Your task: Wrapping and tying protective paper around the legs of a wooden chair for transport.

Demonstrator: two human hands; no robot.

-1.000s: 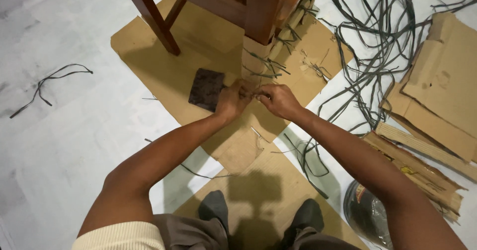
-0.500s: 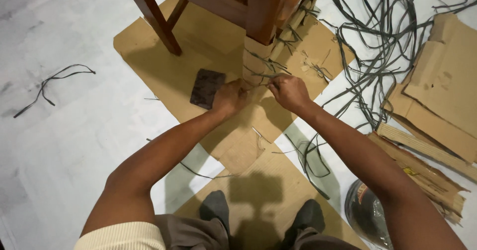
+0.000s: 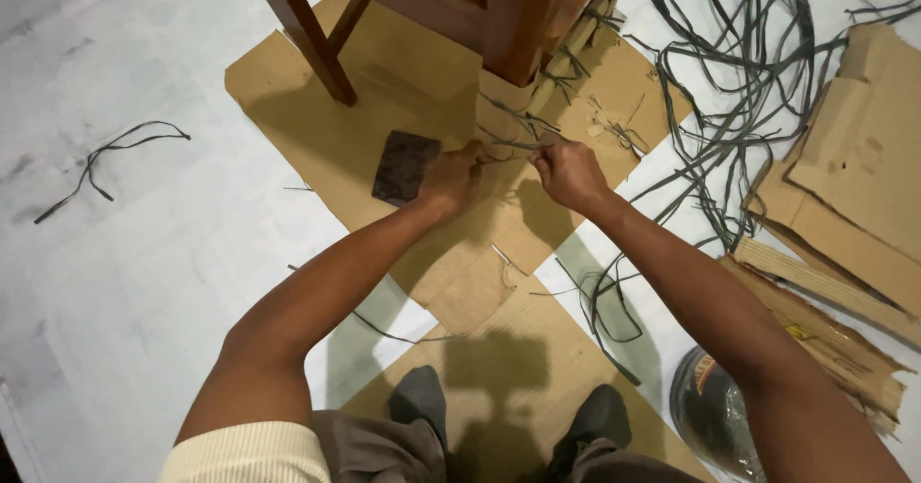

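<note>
Two hands meet at upper centre of the head view: I see my left hand and right hand each pinching a grey strap tight around the cardboard-wrapped chair leg. A dark square pad lies just left, on flattened cardboard.

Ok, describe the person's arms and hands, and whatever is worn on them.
Both arms are bare from upper arm to fingertips. The left hand and right hand wear no gloves, rings or watch. A cream ribbed sleeve shows at the left shoulder.
</note>
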